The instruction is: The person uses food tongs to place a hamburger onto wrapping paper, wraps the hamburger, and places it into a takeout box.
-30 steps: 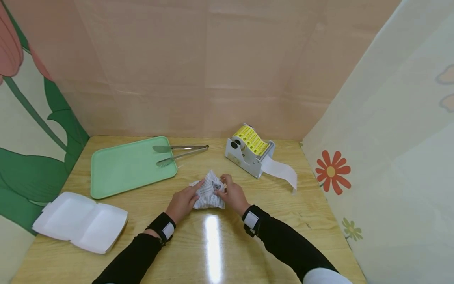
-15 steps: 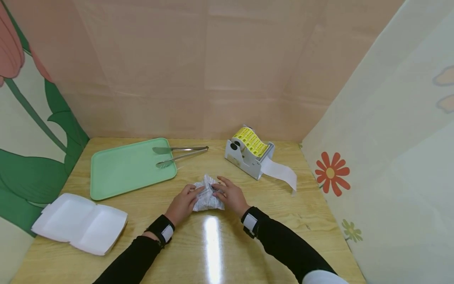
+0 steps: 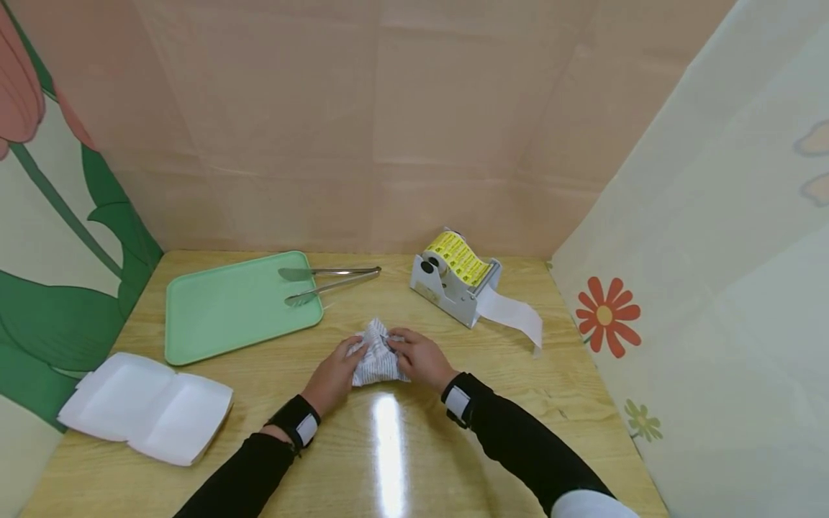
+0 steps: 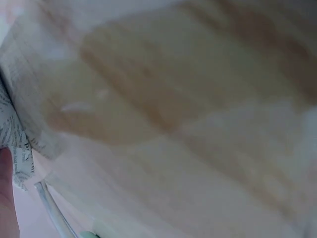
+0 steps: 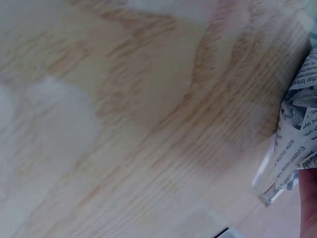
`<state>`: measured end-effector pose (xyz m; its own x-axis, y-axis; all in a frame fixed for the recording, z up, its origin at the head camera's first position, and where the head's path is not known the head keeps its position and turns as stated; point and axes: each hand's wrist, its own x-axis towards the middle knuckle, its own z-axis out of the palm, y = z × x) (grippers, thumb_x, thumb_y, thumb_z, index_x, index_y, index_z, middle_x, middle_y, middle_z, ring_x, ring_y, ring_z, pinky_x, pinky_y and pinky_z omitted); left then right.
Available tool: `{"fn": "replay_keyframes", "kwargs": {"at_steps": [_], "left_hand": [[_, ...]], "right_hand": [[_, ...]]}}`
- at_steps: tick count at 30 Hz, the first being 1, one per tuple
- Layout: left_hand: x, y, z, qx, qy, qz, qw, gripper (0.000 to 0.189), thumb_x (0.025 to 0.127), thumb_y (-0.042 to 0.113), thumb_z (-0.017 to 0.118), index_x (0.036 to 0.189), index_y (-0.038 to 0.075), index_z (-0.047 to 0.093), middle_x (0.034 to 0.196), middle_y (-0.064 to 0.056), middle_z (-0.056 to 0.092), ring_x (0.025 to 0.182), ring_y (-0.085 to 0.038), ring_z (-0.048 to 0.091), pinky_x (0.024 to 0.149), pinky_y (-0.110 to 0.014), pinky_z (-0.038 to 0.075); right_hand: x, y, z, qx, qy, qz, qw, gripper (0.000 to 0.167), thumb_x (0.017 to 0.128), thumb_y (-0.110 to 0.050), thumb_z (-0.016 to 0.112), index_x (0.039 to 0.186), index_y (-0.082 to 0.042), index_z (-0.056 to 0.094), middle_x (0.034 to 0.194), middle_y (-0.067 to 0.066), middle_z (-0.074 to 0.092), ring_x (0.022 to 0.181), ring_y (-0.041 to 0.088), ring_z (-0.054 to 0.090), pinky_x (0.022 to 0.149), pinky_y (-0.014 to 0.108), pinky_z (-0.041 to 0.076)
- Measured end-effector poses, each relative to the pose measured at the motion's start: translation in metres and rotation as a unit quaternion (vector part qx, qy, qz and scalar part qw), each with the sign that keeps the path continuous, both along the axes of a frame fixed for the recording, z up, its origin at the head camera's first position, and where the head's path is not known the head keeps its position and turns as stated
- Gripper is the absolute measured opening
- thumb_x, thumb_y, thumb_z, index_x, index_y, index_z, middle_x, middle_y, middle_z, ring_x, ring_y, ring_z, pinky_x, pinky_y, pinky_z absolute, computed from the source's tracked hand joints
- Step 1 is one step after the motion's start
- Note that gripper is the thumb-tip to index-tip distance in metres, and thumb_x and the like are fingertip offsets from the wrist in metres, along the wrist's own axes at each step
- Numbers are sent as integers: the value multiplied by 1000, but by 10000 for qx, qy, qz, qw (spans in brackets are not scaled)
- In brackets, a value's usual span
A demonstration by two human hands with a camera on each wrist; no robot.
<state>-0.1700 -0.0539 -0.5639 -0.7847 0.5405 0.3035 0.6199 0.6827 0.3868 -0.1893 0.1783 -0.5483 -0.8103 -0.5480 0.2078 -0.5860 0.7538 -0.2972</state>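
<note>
A small packet wrapped in newsprint-patterned paper sits on the wooden table between both hands, a pointed fold sticking up at its far side. My left hand holds the packet's left side with fingers and thumb. On the opposite side my right hand grips the paper near the top fold. In the left wrist view only a finger shows, against the printed paper at the left edge. The right wrist view catches the crumpled paper with a finger below it. What the paper wraps is hidden.
At back left lies a green tray with metal tongs resting over its right edge. A white foam clamshell box stands open at left. At back right is a label dispenser with yellow labels and a trailing backing strip.
Both hands have shifted slightly on the packet. The right fingers have moved inward over the paper, and the opening seen on its right side is now folded down or covered.
</note>
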Motion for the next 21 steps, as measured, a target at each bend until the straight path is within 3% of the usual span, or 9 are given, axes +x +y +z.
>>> {"fn": "replay_keyframes", "kwargs": {"at_steps": [4, 8, 14, 21], "left_hand": [[-1, -1, 1, -143, 104, -147, 9997, 44, 89, -1, 57, 132, -2, 53, 137, -15, 50, 125, -27, 50, 101, -37, 44], [-2, -1, 6, -200, 99, -226, 9995, 42, 88, 1, 57, 130, -3, 55, 135, -14, 52, 125, -28, 50, 102, -38, 43], [-1, 0, 11, -291, -2, -238, 9993, 42, 86, 0, 58, 128, -3, 56, 134, -15, 54, 122, -30, 52, 101, -41, 43], [-2, -1, 14, -273, -131, -226, 9993, 38, 90, 2, 53, 127, -1, 58, 132, -12, 58, 120, -26, 56, 101, -43, 43]], "right_hand": [[1, 1, 1, 119, -173, 93, 9997, 41, 89, -10, 53, 130, -5, 57, 136, 6, 54, 120, 22, 54, 97, 37, 46], [4, 2, -1, 301, -249, 120, 9992, 45, 91, -10, 55, 135, -5, 51, 142, 7, 50, 118, 24, 52, 98, 38, 44], [8, 3, -12, 1083, 470, 165, 9929, 48, 93, -16, 57, 139, -7, 47, 144, 5, 47, 117, 24, 51, 103, 37, 40], [9, 2, -10, 918, 840, 207, 9920, 47, 90, -14, 61, 135, -6, 52, 137, 9, 53, 116, 26, 52, 99, 41, 43]]}}
